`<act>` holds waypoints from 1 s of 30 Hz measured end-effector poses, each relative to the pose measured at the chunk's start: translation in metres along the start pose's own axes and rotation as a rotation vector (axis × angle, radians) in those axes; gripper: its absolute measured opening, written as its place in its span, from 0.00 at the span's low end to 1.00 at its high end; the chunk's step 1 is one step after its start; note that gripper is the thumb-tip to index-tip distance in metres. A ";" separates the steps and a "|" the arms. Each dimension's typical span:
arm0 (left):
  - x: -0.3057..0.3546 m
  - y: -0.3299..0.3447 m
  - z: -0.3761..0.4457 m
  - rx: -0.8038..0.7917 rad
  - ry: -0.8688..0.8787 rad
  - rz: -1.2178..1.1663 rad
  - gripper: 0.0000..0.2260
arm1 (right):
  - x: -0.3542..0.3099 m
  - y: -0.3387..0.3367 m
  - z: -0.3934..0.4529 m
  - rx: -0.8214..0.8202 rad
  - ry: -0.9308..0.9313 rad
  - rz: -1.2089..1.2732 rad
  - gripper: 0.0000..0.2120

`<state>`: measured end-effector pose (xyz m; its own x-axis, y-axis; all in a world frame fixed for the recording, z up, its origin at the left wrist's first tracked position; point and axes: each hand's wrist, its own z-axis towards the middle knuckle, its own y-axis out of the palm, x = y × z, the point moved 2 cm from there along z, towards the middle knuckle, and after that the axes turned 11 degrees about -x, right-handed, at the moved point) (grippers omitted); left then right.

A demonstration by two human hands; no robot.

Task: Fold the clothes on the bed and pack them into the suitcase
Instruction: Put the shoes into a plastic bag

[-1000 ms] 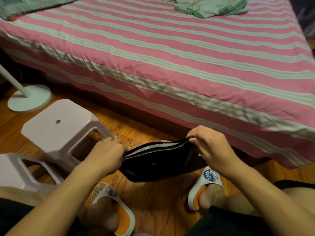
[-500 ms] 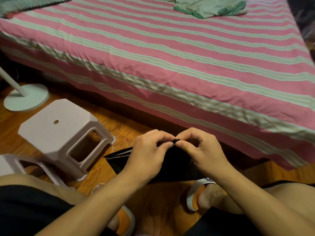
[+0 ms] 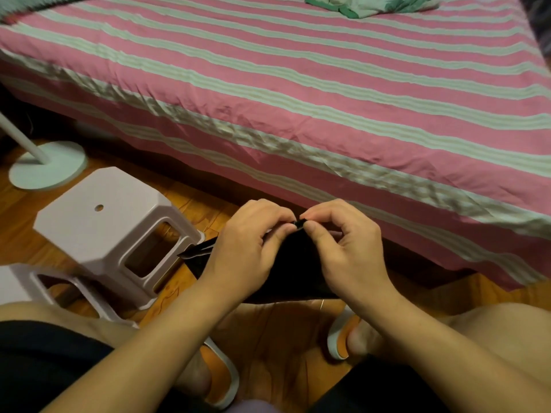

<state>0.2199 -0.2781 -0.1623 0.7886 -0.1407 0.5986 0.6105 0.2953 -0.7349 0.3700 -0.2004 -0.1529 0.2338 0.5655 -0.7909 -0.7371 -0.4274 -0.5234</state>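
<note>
A black garment with white side stripes [image 3: 292,272] hangs folded in the air in front of the bed, above the wooden floor. My left hand [image 3: 247,251] and my right hand [image 3: 346,248] pinch its top edge together, fingertips meeting at the middle. A striped corner sticks out to the left past my left hand. A green garment [image 3: 369,4] lies crumpled at the far side of the bed [image 3: 298,84], which has a pink sheet with pale green stripes. No suitcase is in view.
Two pale plastic stools stand on the floor at left, one upright stool [image 3: 110,225] and another stool [image 3: 35,287] nearer me. A white round fan base [image 3: 47,168] sits further left. My feet in orange-and-white slippers [image 3: 343,338] rest below the hands.
My hands held the black garment stretched wide a second ago; they came together at the middle, folding it in half, and now hold both ends pinched together.
</note>
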 end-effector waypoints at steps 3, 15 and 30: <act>-0.023 0.007 -0.006 -0.035 -0.028 0.071 0.04 | 0.007 -0.006 0.005 0.044 0.098 0.013 0.06; -0.141 0.022 -0.091 -0.266 -0.378 0.234 0.12 | 0.045 -0.050 0.001 0.238 0.343 0.158 0.08; 0.061 0.022 0.054 -0.770 0.244 0.242 0.15 | 0.035 -0.185 -0.047 0.509 0.544 0.313 0.08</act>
<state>0.2775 -0.2295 -0.1245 0.8438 -0.3829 0.3761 0.2322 -0.3713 -0.8990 0.5445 -0.1346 -0.0987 0.1482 -0.0055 -0.9889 -0.9872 -0.0610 -0.1476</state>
